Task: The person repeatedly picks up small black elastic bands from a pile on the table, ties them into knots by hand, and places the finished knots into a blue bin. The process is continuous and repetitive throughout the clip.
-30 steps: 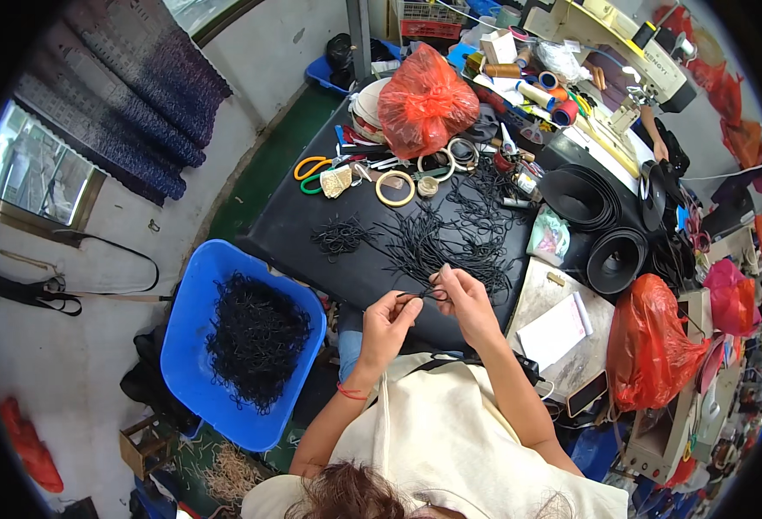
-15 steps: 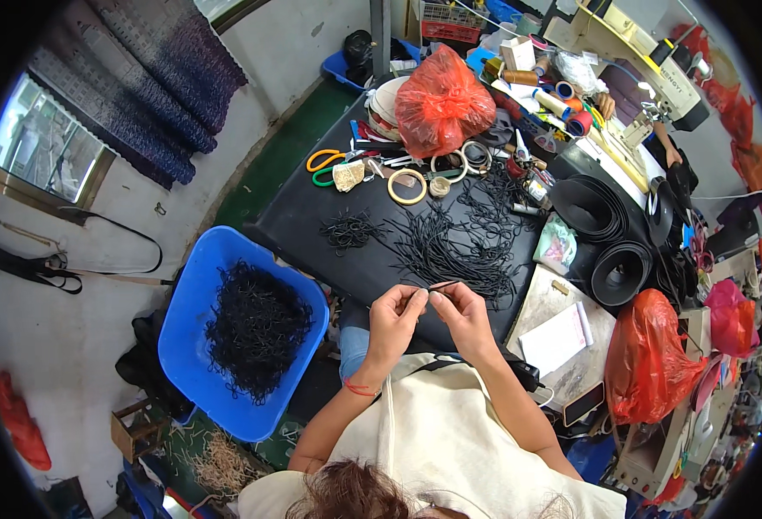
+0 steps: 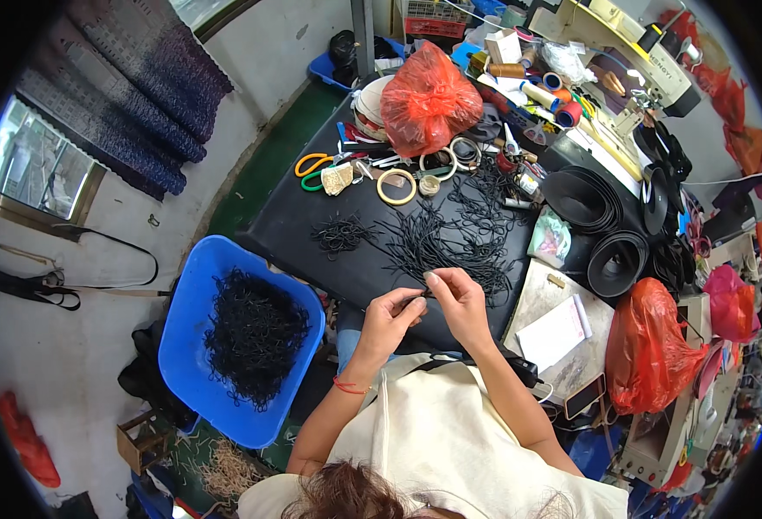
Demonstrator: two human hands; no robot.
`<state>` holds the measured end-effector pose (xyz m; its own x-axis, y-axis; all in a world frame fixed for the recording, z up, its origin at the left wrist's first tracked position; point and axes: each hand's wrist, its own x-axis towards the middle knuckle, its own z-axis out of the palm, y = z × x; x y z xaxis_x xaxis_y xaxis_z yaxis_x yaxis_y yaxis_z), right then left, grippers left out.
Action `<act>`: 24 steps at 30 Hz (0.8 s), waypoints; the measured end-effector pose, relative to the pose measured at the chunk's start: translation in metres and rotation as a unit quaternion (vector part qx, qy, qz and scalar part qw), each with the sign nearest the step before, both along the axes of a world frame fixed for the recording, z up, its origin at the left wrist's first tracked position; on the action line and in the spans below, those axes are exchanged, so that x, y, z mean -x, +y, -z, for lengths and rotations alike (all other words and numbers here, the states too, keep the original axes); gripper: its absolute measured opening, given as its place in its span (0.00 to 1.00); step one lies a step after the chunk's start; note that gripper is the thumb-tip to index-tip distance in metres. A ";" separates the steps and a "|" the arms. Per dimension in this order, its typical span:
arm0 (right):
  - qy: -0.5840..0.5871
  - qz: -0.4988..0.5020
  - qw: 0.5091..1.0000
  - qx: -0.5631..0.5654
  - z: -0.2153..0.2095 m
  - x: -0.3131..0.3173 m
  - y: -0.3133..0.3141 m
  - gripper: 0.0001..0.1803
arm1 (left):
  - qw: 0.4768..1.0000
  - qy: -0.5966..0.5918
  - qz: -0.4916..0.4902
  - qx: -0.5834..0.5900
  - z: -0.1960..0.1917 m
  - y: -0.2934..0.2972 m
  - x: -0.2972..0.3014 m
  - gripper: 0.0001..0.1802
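Above the near edge of the black surface [image 3: 299, 227], the left hand [image 3: 391, 318] and the right hand [image 3: 461, 304] are close together. The grip of the left hand is pinching, thumb against finger, on a thin black cord [image 3: 424, 295], which is small and mostly covered by the fingers. At the right hand, thumb and finger are near each other, but I cannot tell whether this grip has the cord between them. In my judgement, the cord could slip away, because so little of it shows and it seems to be held by the fingertips only; if dropped, it could fall past the edge, or be lost among the similar cords of the loose bundle [image 3: 450, 251] just beyond the hands. The strands there cross each other, so pulling one could drag out several, and the small heap [image 3: 342, 235] to the left could tangle in the same way. About containers: near, on the left, a blue tub [image 3: 187, 368] holds a big tangled mass of black cords [image 3: 256, 342]. Near, on the right, is a full red bag [image 3: 658, 350], and its contents I cannot tell. Farther, on the surface, a tied red bag [image 3: 431, 104] leans by a whitish round container [image 3: 371, 105]; what is inside both is hidden. Farthest, a blue basin [image 3: 322, 69] has a black plastic bag [image 3: 344, 54] in it.
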<state>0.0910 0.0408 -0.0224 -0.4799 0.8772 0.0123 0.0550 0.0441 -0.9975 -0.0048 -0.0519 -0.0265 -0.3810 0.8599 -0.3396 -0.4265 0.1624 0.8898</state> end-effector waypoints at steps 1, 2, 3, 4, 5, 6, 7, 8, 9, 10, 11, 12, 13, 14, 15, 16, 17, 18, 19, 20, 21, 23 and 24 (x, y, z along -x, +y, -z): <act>-0.037 -0.017 0.999 -0.008 -0.003 -0.002 0.001 0.11 | 1.000 0.000 0.000 0.002 0.002 0.000 0.001 0.10; -0.073 -0.033 0.997 -0.015 -0.006 -0.005 0.003 0.11 | 1.000 0.000 0.001 0.004 0.005 -0.001 0.002 0.10; -0.110 -0.050 0.992 -0.023 -0.007 -0.006 0.004 0.11 | 1.000 0.000 0.002 0.005 0.005 0.000 0.002 0.09; -0.125 -0.036 0.990 -0.056 -0.005 -0.006 0.003 0.11 | 0.993 0.117 0.020 0.005 0.003 0.000 0.002 0.09; -0.140 -0.023 0.986 -0.089 -0.003 -0.005 0.000 0.11 | 0.972 0.233 0.039 0.005 -0.003 0.000 0.000 0.09; -0.156 -0.009 0.980 -0.122 -0.001 -0.005 -0.001 0.11 | 0.937 0.345 0.057 0.005 -0.009 0.000 -0.002 0.08; -0.175 -0.005 0.983 -0.049 0.005 -0.004 0.001 0.11 | 0.911 0.408 0.065 0.002 -0.014 0.004 -0.002 0.08; -0.162 -0.013 0.987 -0.008 0.008 -0.004 0.003 0.11 | 0.936 0.345 0.069 -0.002 -0.011 0.005 -0.001 0.08; -0.150 -0.021 0.988 0.033 0.011 -0.006 0.006 0.12 | 0.957 0.280 0.072 -0.005 -0.004 0.004 0.002 0.08; -0.137 -0.029 0.987 0.074 0.012 -0.007 0.009 0.12 | 0.974 0.214 0.076 -0.009 0.002 0.004 0.006 0.08; -0.051 -0.039 0.980 0.186 0.010 -0.006 0.011 0.13 | 0.995 0.072 0.069 0.002 0.006 0.003 0.011 0.09; -0.026 -0.039 0.965 0.257 0.005 -0.009 0.015 0.13 | 0.996 0.008 0.083 -0.015 0.015 0.003 0.020 0.11; -0.001 -0.038 0.945 0.326 -0.002 -0.012 0.018 0.13 | 0.997 0.000 0.071 -0.019 0.018 0.004 0.021 0.13; 0.023 -0.036 0.919 0.392 -0.005 -0.015 0.021 0.13 | 0.998 -0.009 0.060 -0.023 0.020 0.005 0.021 0.14; -0.001 -0.059 0.930 0.364 0.000 -0.017 0.020 0.13 | 0.997 -0.021 0.066 -0.020 0.020 0.005 0.023 0.16; -0.007 -0.056 0.942 0.332 0.003 -0.017 0.018 0.13 | 0.997 -0.034 0.073 -0.017 0.020 0.005 0.027 0.17; -0.014 -0.053 0.953 0.299 0.006 -0.015 0.015 0.13 | 0.996 -0.047 0.080 -0.015 0.020 0.005 0.028 0.19; -0.021 -0.050 0.963 0.266 0.009 -0.015 0.014 0.12 | 0.995 -0.060 0.079 -0.028 0.019 0.005 0.028 0.20; -0.004 -0.048 0.964 0.263 0.014 -0.016 0.016 0.12 | 0.993 -0.073 0.077 -0.042 0.016 0.005 0.028 0.20; 0.006 -0.041 0.960 0.276 0.016 -0.016 0.016 0.12 | 0.992 -0.085 0.074 -0.054 0.014 0.004 0.029 0.21; 0.016 -0.033 0.957 0.288 0.017 -0.016 0.017 0.12 | 0.992 -0.094 0.065 -0.054 0.015 0.003 0.029 0.22; 0.028 -0.022 0.950 0.311 0.020 -0.015 0.016 0.11 | 0.991 -0.116 0.047 -0.055 0.020 0.002 0.027 0.22; 0.031 -0.018 0.946 0.322 0.021 -0.015 0.016 0.11 | 0.991 -0.124 0.034 -0.039 0.022 0.004 0.026 0.21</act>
